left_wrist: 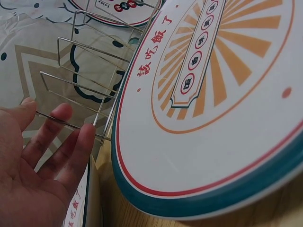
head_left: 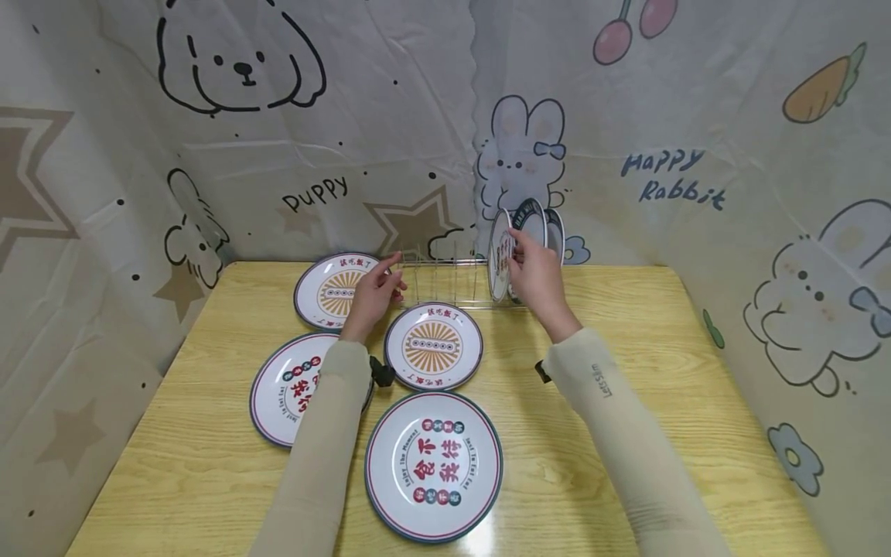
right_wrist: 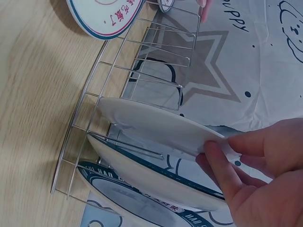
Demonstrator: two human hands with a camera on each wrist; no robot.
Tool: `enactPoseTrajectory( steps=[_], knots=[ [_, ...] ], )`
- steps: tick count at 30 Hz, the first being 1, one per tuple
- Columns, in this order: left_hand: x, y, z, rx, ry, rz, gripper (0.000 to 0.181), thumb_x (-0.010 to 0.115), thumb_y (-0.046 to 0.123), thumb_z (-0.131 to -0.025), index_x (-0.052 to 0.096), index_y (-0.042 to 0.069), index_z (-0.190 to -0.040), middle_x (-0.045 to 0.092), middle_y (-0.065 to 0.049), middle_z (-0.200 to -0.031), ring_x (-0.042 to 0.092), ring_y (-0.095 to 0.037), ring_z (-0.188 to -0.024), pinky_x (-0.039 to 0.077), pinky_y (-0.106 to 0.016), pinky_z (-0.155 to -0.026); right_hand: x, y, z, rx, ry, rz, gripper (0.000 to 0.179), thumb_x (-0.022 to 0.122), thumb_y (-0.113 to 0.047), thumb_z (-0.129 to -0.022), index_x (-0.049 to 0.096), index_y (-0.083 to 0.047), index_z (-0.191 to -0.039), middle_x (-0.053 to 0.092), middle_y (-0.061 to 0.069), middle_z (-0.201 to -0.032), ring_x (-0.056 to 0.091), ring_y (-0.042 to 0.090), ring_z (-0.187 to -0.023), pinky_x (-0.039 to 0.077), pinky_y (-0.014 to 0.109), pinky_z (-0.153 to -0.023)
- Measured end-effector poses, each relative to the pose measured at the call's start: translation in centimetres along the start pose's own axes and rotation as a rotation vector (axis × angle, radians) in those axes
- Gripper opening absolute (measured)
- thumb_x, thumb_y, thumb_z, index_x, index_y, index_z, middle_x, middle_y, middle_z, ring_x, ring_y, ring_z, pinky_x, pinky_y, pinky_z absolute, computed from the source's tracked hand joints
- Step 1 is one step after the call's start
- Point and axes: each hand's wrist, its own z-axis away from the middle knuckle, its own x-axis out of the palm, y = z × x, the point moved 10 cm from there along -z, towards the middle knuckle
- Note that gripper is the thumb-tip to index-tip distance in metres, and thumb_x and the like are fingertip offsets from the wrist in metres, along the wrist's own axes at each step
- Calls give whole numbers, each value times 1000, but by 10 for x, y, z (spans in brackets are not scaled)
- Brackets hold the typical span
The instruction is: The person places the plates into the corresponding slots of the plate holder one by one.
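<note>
"PUPPY", "Happy Rabbit" backdrop [head_left: 411, 147], left hand [head_left: 372, 300] pinching rack [head_left: 455, 277], right hand [head_left: 540, 280] pinching plate [head_left: 498, 261]

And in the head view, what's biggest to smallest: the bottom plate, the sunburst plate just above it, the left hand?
1. bottom plate
2. sunburst plate
3. left hand
Nearness may make the bottom plate look bigger.

There are 7 plates [head_left: 433, 467] and 1 rack [head_left: 455, 280].
</note>
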Motion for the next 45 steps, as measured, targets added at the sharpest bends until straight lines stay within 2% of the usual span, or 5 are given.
enactPoseTrajectory(
  steps=[19,25,30,40,45],
  knots=[
    [-1,-1,-1,3,2,-8,46,55,24,-109,50,26,-155,70,-22,-101,70,-33,-85,65,-41,-82,-5,-3,3,-26,-2,-1,57,64,6,-94,54,-5,-148,68,23,-131,73,35,-109,64,43,-90],
    [-1,0,-3,6,-6,6,47,55,22,-109,50,25,-155,69,-27,-105,69,-32,-85,65,-43,-84,-15,0,6,-61,48,29,50,66,6,-92,60,-3,-141,70,22,-126,75,32,-90,65,38,-71],
    [-2,-1,-3,-5,-3,15,47,55,21,-109,50,23,-155,69,-27,-106,68,-29,-84,65,-39,-82,-23,6,8,-59,64,43,45,71,-1,-91,65,-3,-136,73,20,-123,65,37,-70,46,29,-51],
    [0,-3,-1,-6,-12,12,47,56,25,-109,50,26,-155,69,-22,-103,70,-34,-88,65,-44,-85,-24,10,8,-95,53,72,42,74,-7,-92,68,-7,-134,74,16,-123,56,28,-56,41,31,-51],
    [1,-1,0,3,-9,20,46,56,25,-109,51,26,-155,69,-21,-101,69,-35,-88,65,-45,-86,-27,11,7,-137,76,124,39,77,-11,-91,71,-9,-130,76,13,-120,69,33,-78,49,40,-64]
  ],
)
